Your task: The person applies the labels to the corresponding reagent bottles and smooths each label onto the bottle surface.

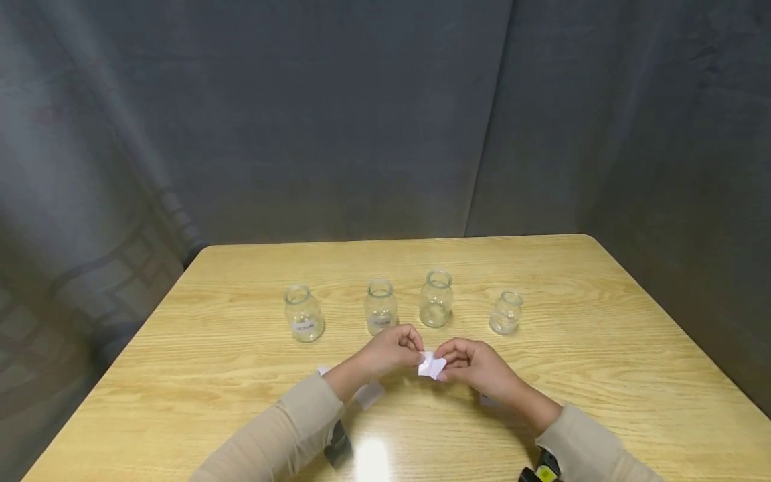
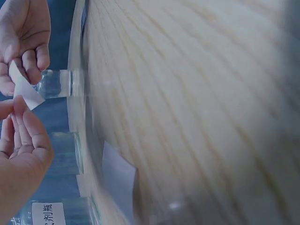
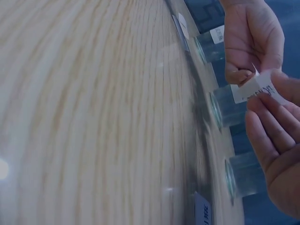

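A small white label [image 1: 432,366] with dark print on one face is held up above the table, creased across its middle. My left hand [image 1: 391,351] pinches its left side between thumb and finger. On the opposite side my right hand [image 1: 482,367] pinches it too. In the right wrist view the print on the label [image 3: 263,87] partly shows. Behind the hands stand two labelled glass jars, one at far left [image 1: 304,314] and one nearer the middle [image 1: 381,308]. A third jar [image 1: 436,301] and a smaller jar [image 1: 506,313] show no label.
White paper pieces [image 1: 369,395] lie on the wooden table [image 1: 602,321] by the left forearm. Another printed label [image 3: 203,209] lies below the right hand. A black and yellow device [image 1: 545,470] is at the right wrist. Grey curtains [image 1: 337,120] hang behind the table.
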`<state>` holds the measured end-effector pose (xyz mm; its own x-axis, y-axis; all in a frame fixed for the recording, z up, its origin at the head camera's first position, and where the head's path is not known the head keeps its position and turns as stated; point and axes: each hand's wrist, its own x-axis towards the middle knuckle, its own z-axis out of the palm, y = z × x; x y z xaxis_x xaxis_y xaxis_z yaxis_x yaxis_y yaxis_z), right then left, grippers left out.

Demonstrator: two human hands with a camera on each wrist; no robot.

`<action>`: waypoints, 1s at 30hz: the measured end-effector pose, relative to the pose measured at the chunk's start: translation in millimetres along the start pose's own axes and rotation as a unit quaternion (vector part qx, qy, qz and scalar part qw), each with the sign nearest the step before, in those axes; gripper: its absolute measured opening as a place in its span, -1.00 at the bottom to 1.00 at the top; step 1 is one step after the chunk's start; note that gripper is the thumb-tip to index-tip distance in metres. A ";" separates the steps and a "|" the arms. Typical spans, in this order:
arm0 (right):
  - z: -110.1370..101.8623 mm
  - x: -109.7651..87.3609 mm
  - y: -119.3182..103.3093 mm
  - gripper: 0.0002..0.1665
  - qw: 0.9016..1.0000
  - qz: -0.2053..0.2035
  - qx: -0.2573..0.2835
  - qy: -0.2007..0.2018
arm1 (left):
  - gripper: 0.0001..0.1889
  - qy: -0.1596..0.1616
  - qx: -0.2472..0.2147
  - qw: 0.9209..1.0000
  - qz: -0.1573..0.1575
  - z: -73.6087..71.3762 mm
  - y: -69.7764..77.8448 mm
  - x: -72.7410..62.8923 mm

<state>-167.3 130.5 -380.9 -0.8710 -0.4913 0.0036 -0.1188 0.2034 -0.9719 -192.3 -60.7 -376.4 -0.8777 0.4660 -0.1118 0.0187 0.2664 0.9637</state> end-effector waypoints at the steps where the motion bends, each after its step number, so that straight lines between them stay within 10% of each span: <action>1: -0.7 -0.5 0.2 -0.65 1.000 0.001 0.004 -0.008 | -0.86 0.001 0.001 1.000 -0.004 0.0 0.2 -0.1; 30: -16.8 -6.3 8.6 -0.88 0.993 0.003 -0.038 0.114 | -0.89 -0.035 0.067 0.997 -0.020 -2.3 -2.8 2.2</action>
<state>-170.9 149.6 -385.4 -0.9559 -0.2873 0.0605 -0.1422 0.2729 -0.9515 -195.4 -62.4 -378.8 -0.8431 0.5101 -0.1700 0.0528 0.3932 0.9179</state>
